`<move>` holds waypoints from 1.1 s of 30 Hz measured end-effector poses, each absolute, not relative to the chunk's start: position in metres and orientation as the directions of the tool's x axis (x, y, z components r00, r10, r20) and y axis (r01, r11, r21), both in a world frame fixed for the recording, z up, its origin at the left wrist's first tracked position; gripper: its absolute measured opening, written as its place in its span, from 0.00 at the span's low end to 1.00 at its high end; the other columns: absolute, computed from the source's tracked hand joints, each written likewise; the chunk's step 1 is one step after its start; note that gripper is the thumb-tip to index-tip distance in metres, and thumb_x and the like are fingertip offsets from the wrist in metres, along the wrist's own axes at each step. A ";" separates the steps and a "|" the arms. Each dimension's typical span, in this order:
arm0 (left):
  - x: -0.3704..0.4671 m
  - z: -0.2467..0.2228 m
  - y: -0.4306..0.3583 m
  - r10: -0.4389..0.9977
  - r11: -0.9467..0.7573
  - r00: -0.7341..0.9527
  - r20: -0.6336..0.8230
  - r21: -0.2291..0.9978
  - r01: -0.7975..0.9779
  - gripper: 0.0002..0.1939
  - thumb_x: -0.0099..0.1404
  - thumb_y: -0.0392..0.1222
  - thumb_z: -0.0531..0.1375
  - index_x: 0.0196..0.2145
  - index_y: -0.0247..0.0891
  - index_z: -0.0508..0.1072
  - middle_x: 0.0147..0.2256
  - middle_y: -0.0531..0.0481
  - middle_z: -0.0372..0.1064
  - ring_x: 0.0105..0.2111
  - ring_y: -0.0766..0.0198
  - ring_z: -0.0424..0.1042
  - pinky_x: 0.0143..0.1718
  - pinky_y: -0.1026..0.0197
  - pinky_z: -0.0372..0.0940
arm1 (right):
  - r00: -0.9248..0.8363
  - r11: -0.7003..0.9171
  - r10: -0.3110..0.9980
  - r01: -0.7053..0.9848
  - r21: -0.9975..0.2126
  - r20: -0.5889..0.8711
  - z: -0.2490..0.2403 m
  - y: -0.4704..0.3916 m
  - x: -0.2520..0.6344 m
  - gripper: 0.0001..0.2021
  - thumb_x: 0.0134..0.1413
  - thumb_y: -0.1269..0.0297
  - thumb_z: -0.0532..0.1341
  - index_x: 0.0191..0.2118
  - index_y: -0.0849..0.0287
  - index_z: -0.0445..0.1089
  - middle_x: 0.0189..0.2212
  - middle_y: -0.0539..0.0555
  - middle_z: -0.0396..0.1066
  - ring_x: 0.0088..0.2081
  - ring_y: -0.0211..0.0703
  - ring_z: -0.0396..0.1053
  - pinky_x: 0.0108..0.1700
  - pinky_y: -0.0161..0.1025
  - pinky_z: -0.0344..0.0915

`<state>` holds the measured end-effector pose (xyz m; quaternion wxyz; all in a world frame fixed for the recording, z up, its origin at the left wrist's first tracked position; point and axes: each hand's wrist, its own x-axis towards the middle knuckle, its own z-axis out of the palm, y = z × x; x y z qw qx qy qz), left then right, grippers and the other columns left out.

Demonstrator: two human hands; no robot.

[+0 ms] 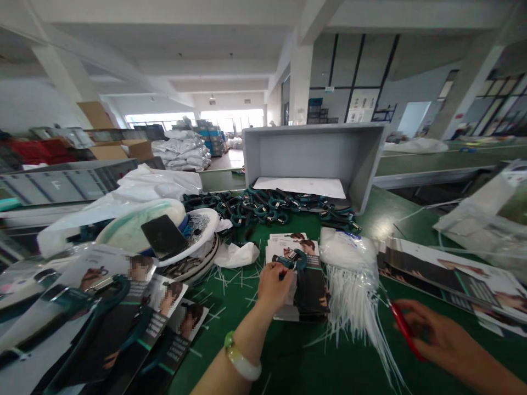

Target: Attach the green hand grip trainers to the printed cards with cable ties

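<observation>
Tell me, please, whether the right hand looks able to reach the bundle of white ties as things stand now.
Probably yes: the bundle of white ties lies just beside the right hand, with only the red-handled tool that it holds visible between them. That tool may hinder a full grasp.

Two hands in play here, one left hand and one right hand; one bracelet; one red-handled tool; one clamp-like green tool on one middle card stack, its cards too tightly layered to number; over to the left, at least three printed cards fanned out; on the right, one more card pile, its count lost in the overlap; one bundle of white ties, dozens of strands; one grey bin, one white sheet inside; and one heap of green tools, dozens, too tangled for an exact tally; one black rectangle!
</observation>
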<state>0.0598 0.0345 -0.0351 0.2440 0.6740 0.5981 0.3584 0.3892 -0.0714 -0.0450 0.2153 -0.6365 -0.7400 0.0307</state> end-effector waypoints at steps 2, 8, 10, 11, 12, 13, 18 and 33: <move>0.058 -0.037 0.035 0.978 -0.191 0.043 0.206 0.783 0.592 0.08 0.56 0.40 0.56 0.24 0.39 0.73 0.33 0.48 0.69 0.42 0.61 0.65 0.45 0.59 0.59 | -0.235 0.291 0.946 0.919 -0.266 0.222 -0.026 -0.056 0.349 0.20 0.49 0.63 0.53 0.50 0.52 0.62 0.27 0.53 0.74 0.23 0.41 0.69 0.25 0.36 0.62; 0.054 -0.040 0.034 0.975 -0.207 0.031 0.220 0.850 0.484 0.06 0.55 0.39 0.58 0.23 0.38 0.73 0.34 0.48 0.68 0.41 0.62 0.66 0.45 0.60 0.60 | -0.409 0.341 0.868 0.903 0.263 0.279 0.001 -0.012 0.267 0.20 0.48 0.66 0.57 0.50 0.56 0.64 0.35 0.58 0.71 0.31 0.48 0.71 0.26 0.37 0.62; 0.053 -0.040 0.033 0.975 -0.205 0.026 0.219 0.862 0.464 0.05 0.55 0.39 0.58 0.23 0.38 0.73 0.34 0.48 0.68 0.42 0.62 0.66 0.46 0.60 0.60 | -0.398 0.310 0.886 0.890 0.336 0.238 0.004 -0.005 0.257 0.20 0.49 0.68 0.57 0.50 0.56 0.64 0.35 0.59 0.71 0.31 0.48 0.71 0.24 0.35 0.60; 0.053 -0.040 0.033 0.976 -0.206 0.026 0.218 0.868 0.452 0.05 0.55 0.39 0.58 0.23 0.38 0.72 0.35 0.48 0.68 0.42 0.62 0.66 0.46 0.60 0.60 | -0.396 0.304 0.892 0.884 0.356 0.220 0.005 -0.002 0.254 0.19 0.50 0.69 0.57 0.51 0.57 0.63 0.35 0.59 0.71 0.30 0.47 0.71 0.24 0.35 0.60; 0.054 -0.040 0.033 0.975 -0.211 0.032 0.220 0.873 0.439 0.05 0.55 0.39 0.59 0.23 0.38 0.72 0.34 0.48 0.67 0.43 0.62 0.65 0.46 0.60 0.60 | -0.395 0.302 0.896 0.878 0.370 0.205 0.005 0.000 0.251 0.20 0.50 0.69 0.57 0.51 0.57 0.63 0.34 0.59 0.71 0.29 0.46 0.71 0.23 0.34 0.59; 0.054 -0.040 0.033 0.974 -0.218 0.043 0.222 0.876 0.429 0.06 0.55 0.39 0.59 0.23 0.38 0.73 0.34 0.48 0.67 0.43 0.62 0.65 0.46 0.60 0.59 | -0.393 0.300 0.898 0.876 0.378 0.197 0.005 0.002 0.249 0.20 0.51 0.70 0.57 0.51 0.57 0.63 0.34 0.59 0.71 0.28 0.46 0.71 0.23 0.34 0.58; 0.055 -0.037 0.031 0.976 -0.219 0.073 0.207 0.896 0.386 0.05 0.54 0.39 0.59 0.23 0.38 0.73 0.36 0.48 0.66 0.44 0.62 0.64 0.47 0.60 0.58 | -0.373 0.280 0.905 0.884 0.374 0.204 0.002 0.009 0.242 0.18 0.53 0.71 0.55 0.51 0.60 0.63 0.32 0.60 0.71 0.26 0.46 0.71 0.21 0.34 0.57; 0.054 -0.044 0.036 0.986 -0.122 -0.087 0.143 0.969 0.214 0.09 0.53 0.44 0.59 0.24 0.36 0.73 0.32 0.49 0.67 0.37 0.62 0.65 0.42 0.61 0.59 | -0.473 0.467 0.881 0.868 0.166 -0.003 0.009 0.022 0.250 0.12 0.56 0.60 0.53 0.37 0.61 0.69 0.30 0.60 0.74 0.31 0.51 0.72 0.27 0.37 0.59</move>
